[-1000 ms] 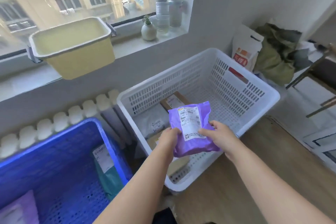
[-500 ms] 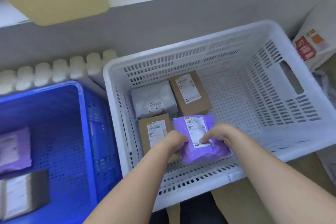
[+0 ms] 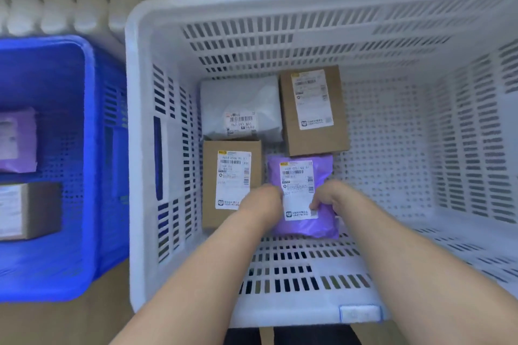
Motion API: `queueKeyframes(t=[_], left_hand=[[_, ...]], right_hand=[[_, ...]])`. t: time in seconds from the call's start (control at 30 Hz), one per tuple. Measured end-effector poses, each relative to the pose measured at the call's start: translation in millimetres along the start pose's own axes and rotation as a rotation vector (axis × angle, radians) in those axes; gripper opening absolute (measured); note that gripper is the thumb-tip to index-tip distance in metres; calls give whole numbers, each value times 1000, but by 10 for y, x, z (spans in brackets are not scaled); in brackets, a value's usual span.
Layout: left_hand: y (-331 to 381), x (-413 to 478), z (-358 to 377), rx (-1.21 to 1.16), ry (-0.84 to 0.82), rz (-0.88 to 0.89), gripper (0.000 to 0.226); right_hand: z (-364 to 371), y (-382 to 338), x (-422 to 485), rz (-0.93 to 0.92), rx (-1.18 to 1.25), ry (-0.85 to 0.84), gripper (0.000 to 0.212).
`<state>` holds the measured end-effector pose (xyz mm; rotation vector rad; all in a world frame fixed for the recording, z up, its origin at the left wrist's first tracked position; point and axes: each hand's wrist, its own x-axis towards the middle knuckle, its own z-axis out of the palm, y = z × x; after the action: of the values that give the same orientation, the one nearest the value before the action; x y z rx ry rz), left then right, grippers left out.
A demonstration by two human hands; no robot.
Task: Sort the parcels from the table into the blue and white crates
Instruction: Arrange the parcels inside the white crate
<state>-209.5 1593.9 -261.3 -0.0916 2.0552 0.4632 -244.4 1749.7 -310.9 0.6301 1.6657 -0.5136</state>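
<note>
A purple mailer bag [image 3: 304,173] with a white label lies on the floor of the white crate [image 3: 280,0]. My left hand [image 3: 265,200] grips its left edge and my right hand [image 3: 332,197] grips its right edge. Beside it in the crate lie a brown box [image 3: 210,182], a second brown box [image 3: 314,112] and a white bag parcel [image 3: 241,106]. The blue crate [image 3: 92,148] stands to the left and holds a purple parcel [image 3: 16,140] and a brown box [image 3: 30,210].
White radiator ribs [image 3: 84,5] run along the wall behind both crates. Wooden floor [image 3: 70,322] shows below the blue crate. The right half of the white crate's floor is bare.
Both hands have lowered the purple mailer from above the white crate's rim down onto its floor. The view has tilted down, so the window and sill are out of sight.
</note>
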Motion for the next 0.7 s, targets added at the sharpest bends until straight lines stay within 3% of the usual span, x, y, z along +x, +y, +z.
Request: queueKeyframes(t=[0.1, 0.2, 0.27, 0.33, 0.47, 0.57, 0.7], left_hand=[[23, 106, 119, 305, 11, 121, 34], [79, 221, 197, 626, 0, 224, 42], [78, 326, 210, 843, -16, 252, 47], [42, 399, 203, 956, -61, 252, 53], [-17, 451, 194, 1032, -130, 262, 61], [-31, 477, 235, 1095, -159, 242, 64], [-30, 536, 281, 1134, -190, 223, 65]], right_hand=[[78, -81, 121, -20, -67, 10, 6], [88, -126, 178, -67, -199, 112, 35], [73, -123, 220, -107, -280, 166, 34], [16, -71, 279, -126, -335, 229, 19], [-155, 37, 263, -279, -404, 429, 22], [-130, 70, 250, -391, -437, 225, 12], [30, 92, 348, -373, -538, 73, 54]])
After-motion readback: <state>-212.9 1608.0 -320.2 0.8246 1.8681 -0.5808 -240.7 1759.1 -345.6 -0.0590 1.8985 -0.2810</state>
